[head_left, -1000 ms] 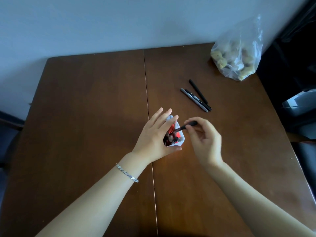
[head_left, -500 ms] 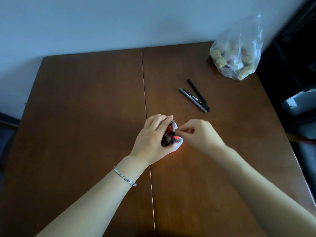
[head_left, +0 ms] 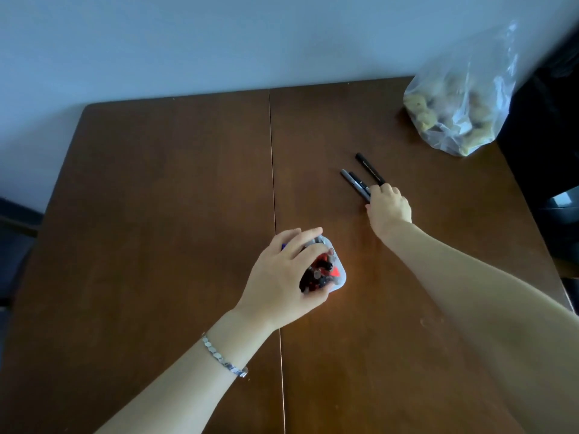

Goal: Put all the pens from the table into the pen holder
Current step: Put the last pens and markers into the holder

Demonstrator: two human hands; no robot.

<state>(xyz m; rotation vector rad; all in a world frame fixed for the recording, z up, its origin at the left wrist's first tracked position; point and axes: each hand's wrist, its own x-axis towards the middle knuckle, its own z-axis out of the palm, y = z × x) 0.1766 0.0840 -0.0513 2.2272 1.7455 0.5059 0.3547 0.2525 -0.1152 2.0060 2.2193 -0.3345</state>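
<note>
Your right hand (head_left: pixel 389 208): fingers curled onto the near ends of three pens (head_left: pixel 360 180) lying side by side on the table (head_left: pixel 156 214); whether any is gripped yet cannot be told, the tips being covered. Your left hand (head_left: pixel 283 277): wrapped around the pen holder (head_left: pixel 340 277), likely steadying it; its contents are hard to separate. Far corner: plastic bag (head_left: pixel 454 111), contents blurred.

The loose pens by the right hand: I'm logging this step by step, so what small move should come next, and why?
Probably close the right hand on one of the pens and lift it. Its fingers rest on their near ends, three pens still lie on the table, and the left hand steadies the pen holder.
</note>
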